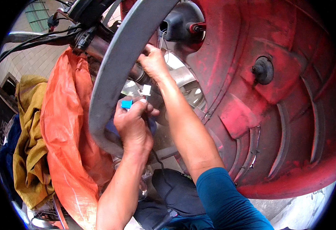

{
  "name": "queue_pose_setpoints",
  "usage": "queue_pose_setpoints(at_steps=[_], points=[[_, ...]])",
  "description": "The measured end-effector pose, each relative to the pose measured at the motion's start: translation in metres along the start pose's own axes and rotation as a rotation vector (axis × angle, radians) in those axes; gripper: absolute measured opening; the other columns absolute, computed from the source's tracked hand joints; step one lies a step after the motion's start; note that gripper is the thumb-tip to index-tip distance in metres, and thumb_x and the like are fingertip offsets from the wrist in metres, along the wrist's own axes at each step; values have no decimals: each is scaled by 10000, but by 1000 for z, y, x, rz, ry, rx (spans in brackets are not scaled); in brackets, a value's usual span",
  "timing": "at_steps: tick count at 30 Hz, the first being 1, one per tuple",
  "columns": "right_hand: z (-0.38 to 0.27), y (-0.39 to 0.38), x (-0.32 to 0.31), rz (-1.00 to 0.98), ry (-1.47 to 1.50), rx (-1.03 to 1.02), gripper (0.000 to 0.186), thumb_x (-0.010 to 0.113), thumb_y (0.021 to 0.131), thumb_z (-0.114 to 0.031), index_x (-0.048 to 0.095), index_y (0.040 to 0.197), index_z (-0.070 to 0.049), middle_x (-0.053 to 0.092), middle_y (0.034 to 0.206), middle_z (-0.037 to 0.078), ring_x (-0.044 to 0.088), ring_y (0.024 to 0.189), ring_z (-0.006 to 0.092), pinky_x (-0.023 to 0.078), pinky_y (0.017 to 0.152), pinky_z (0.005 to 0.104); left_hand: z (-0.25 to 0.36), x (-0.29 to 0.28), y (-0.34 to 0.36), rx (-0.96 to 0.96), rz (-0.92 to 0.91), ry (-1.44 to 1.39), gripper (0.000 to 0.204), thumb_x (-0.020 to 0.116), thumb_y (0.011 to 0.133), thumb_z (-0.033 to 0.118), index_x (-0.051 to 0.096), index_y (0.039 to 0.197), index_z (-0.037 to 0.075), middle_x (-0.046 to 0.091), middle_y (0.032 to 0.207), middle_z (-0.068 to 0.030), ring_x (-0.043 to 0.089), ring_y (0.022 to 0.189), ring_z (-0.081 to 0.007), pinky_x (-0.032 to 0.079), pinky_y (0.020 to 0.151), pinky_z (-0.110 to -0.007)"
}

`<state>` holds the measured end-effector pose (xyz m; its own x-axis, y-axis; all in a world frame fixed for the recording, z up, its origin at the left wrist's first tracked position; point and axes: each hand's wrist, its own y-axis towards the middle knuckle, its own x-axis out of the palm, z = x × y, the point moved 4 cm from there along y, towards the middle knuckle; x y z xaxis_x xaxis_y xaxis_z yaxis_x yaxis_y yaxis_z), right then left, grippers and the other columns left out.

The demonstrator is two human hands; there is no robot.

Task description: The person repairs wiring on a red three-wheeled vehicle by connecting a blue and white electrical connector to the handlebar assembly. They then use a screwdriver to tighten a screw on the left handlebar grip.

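My left hand (135,124) is closed in the middle of the view, with a small blue plastic connector (126,104) between its fingers. A white plastic connector (146,90) stands up just above its thumb on a thin lead. From below this hand a dark cable (161,165) hangs down. My right hand (153,63) reaches farther forward, beside a curved grey frame (119,57). Its fingers are curled near a dark metal tube (137,73), and their tips are partly hidden, so what they grip does not show.
A large red, scuffed body panel (237,96) with a black round fitting (263,70) fills the right. At the left hang an orange sheet (70,134) and mustard cloth (32,142). Black cables (37,44) run along a handlebar at upper left. A dark housing (181,23) sits beyond my right hand.
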<state>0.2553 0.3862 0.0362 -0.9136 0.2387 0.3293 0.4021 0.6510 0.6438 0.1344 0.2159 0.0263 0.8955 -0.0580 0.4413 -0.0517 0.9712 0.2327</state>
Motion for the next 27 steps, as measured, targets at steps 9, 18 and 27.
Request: queue_pose_setpoints(at_steps=[9,18,27], points=[[-41,-9,-2,56,-563,-84,229,628,765,-163,628,967,-56,655,859,230,631,872,392,484,792,450,1,0,0,-6,12,11,135,559,774,-18,497,892,0,539,747,-71,550,608,-158,512,549,-318],[-11,8,-5,84,-36,144,191,675,754,-135,703,905,-21,690,795,137,647,739,188,489,712,314,0,1,1,19,21,18,152,564,765,-16,494,899,0,540,753,-74,549,607,-160,512,548,-319],[-5,4,-7,-85,190,240,174,620,791,-12,651,949,55,674,829,104,607,731,143,481,685,272,-1,-2,1,8,-8,-3,150,561,766,-15,488,894,8,542,759,-78,556,620,-168,514,558,-322]])
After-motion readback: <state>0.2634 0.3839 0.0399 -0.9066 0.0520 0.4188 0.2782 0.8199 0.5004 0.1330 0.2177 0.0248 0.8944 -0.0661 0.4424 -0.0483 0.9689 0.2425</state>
